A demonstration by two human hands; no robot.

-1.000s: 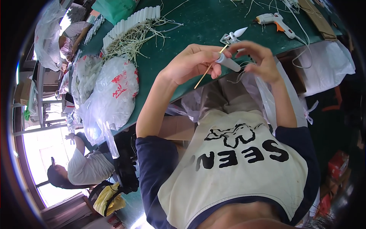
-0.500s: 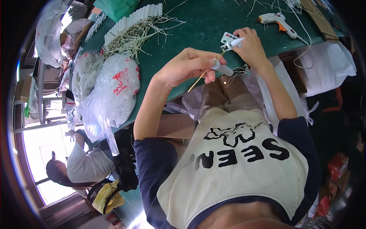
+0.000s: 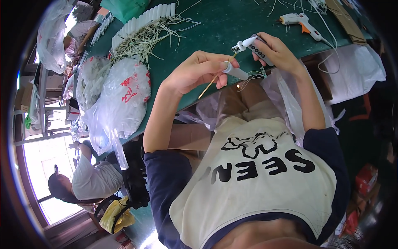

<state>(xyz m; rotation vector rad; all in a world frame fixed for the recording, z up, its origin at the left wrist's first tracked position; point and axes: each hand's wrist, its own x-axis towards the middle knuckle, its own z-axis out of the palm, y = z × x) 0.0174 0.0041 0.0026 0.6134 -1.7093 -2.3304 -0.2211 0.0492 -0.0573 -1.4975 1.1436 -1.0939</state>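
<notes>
While a person in a white top sits off to the left, a big clear bag with red marks lies on the green table, by the left part of its near edge. Behind the bag, white tubes lie side by side in a row, with a messy heap of thin pale strings next to them.

Over the near edge, about the middle, is the left hand. Its thumb and fingers are pinched together on one white tube and a thin stick. The tube leans down to the right. The stick crosses by its upper end. Under the tube hang thin wires, with a tiny warm light low on them. Near the top of the stick is a white piece shaped like a flame. I cannot tell if the right hand touches it. That hand is closed around a small grey box with dark round spots.

More to the right, a white glue gun with an orange trigger lies on the table. Past it, a brown strip of cardboard reaches the near edge close to the right corner.
</notes>
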